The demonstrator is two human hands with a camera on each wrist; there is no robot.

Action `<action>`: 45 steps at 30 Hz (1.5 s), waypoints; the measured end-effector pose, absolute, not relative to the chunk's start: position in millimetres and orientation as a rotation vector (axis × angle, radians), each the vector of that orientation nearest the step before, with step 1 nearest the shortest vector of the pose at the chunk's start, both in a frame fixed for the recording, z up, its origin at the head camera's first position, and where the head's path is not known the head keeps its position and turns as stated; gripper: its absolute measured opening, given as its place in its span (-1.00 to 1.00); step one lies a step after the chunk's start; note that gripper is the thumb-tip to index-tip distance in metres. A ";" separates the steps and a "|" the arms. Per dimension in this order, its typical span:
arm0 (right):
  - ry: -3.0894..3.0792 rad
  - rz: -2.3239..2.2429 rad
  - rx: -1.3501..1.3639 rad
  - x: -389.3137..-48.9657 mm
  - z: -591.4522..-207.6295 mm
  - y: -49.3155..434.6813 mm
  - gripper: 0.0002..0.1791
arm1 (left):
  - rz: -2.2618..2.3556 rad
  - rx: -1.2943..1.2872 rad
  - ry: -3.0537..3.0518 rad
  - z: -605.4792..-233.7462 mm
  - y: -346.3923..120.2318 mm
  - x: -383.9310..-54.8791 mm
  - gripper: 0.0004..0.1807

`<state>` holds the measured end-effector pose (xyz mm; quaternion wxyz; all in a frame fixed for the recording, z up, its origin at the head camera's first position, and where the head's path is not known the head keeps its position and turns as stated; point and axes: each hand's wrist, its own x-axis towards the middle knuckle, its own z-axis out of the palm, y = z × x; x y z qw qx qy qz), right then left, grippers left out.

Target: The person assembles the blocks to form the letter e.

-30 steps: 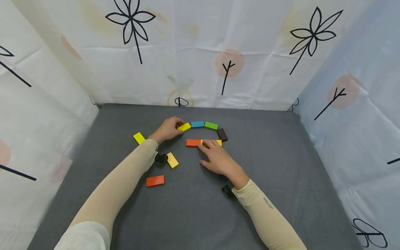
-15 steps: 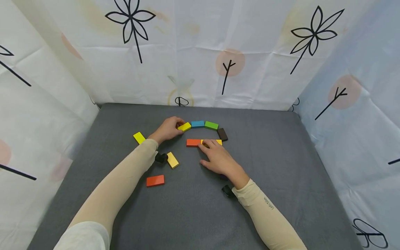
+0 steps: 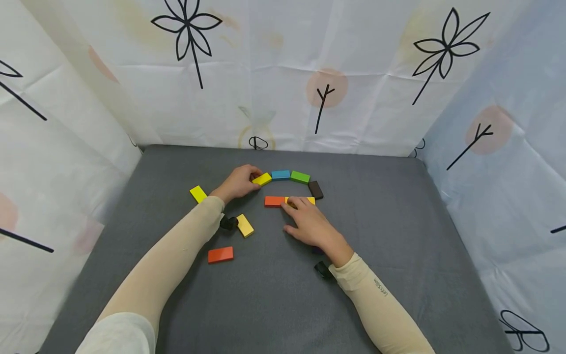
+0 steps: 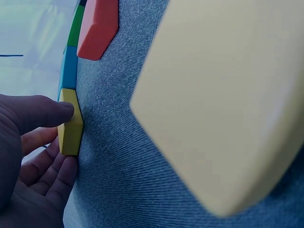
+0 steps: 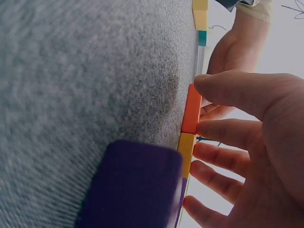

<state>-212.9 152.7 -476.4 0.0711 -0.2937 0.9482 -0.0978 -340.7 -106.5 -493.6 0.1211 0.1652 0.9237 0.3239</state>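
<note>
My left hand (image 3: 237, 184) pinches a yellow block (image 3: 263, 179) at the left end of a curved row on the grey table. Beside that block come a blue block (image 3: 280, 175), a green block (image 3: 300, 177) and a dark brown block (image 3: 316, 190). In the left wrist view my thumb lies on the yellow block's near face. My right hand (image 3: 311, 226) has its fingers extended, with fingertips on an orange-yellow block (image 3: 311, 200) and at a red-orange block (image 3: 274, 202) joined end to end with it. My hand partly covers the orange-yellow block.
Loose on the table (image 3: 283, 305) lie a bright yellow block (image 3: 198, 193), a pale yellow block (image 3: 245, 225) and another red-orange block (image 3: 220, 254). A purple block (image 5: 133, 185) lies below my right wrist. Printed white curtains (image 3: 283, 98) border the table.
</note>
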 end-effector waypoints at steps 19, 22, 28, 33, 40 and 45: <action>2.859 -0.306 -0.884 -216.1 -470.5 156.4 -0.22 | 0.963 0.501 2.697 -489.4 -101.7 -346.3 -0.53; 2.857 -0.305 -0.884 -215.9 -470.7 156.5 -0.22 | 0.956 0.506 2.702 -490.1 -102.2 -346.7 -0.54; 2.867 -0.283 -0.894 -215.9 -474.2 156.2 -0.22 | 0.982 0.511 2.693 -492.1 -103.8 -346.6 -0.57; 2.866 -0.267 -0.896 -214.3 -475.2 155.0 -0.24 | 1.021 0.487 2.677 -492.2 -108.0 -344.7 -0.57; 2.880 -0.264 -0.891 -212.8 -473.9 153.1 -0.23 | 1.093 0.493 2.689 -474.6 -130.2 -334.3 -0.51; 2.882 -0.283 -0.891 -210.3 -475.1 152.2 -0.23 | 1.144 0.491 2.741 -454.9 -159.3 -320.1 -0.49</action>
